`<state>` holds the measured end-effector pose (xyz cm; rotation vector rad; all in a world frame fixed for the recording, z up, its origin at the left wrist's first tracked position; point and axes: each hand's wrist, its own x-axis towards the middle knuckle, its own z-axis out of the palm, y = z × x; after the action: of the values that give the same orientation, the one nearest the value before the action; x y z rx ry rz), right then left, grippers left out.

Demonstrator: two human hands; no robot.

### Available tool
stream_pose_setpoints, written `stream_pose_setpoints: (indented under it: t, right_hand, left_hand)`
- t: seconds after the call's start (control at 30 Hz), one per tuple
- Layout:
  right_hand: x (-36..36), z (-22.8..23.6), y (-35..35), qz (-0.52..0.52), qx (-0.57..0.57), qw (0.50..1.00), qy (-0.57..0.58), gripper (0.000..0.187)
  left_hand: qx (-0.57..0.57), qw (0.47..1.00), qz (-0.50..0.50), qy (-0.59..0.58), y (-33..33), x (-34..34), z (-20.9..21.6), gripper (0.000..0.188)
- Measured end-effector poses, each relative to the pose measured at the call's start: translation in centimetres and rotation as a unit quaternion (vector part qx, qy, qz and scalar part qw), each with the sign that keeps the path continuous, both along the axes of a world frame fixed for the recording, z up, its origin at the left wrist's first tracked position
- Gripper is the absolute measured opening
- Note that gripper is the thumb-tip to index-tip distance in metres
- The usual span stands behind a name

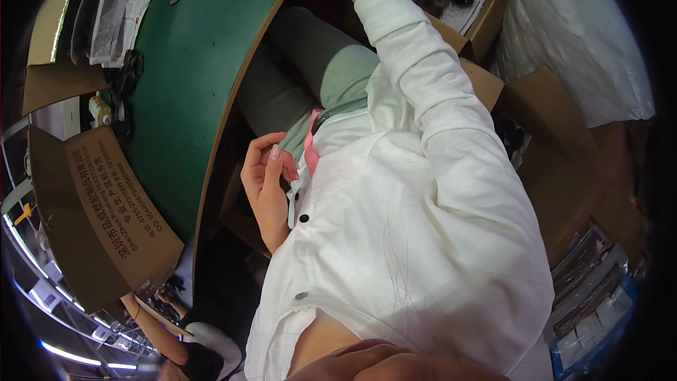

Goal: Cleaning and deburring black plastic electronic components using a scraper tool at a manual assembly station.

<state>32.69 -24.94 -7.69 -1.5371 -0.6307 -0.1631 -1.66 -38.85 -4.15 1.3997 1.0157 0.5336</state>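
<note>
My left hand (268,187) is raised in front of my white shirt (395,190), at its left side. Its fingers bend loosely with gaps between them, and nothing shows in it. The hand is nearest to the shirt's dark buttons and a pink strap (312,142) at my waist. My right arm reaches up and away past the curved edge of a green tabletop (190,77). Only the rolled sleeve (451,92) and part of the forearm show; the right hand lies beyond the upper picture edge.
A printed cardboard box (123,204) stands at the table's left, with black parts (125,77) beside it. Open cartons (550,134) and a large clear plastic bag (571,35) are on the right. Lower left, another person's arm (159,331) reaches toward the box.
</note>
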Motion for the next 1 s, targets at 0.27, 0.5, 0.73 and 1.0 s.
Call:
stream_pose_setpoints:
  t: [0.27,0.5,0.73,1.0]
  right_hand:
    - [-0.1,-0.1,-0.3,-0.011,-0.016,1.0,-0.004,0.025]
    - [0.0,0.0,0.2,-0.023,-0.018,1.0,0.005,0.024]
    - [0.4,0.7,0.3,-0.001,-0.065,0.997,0.051,0.024]
    - [0.0,0.2,0.3,0.004,-0.063,0.996,0.066,0.026]
  left_hand:
    - [-0.009,1.0,0.005,0.002,-1.1,-0.7,-0.2,0.022]
    - [-0.005,0.999,-0.041,0.005,-1.5,-0.4,0.2,0.022]
    - [-0.011,0.998,-0.046,0.03,-2.3,-0.2,0.8,0.018]
    - [0.003,0.943,-0.269,0.194,-2.0,-1.4,0.0,0.025]
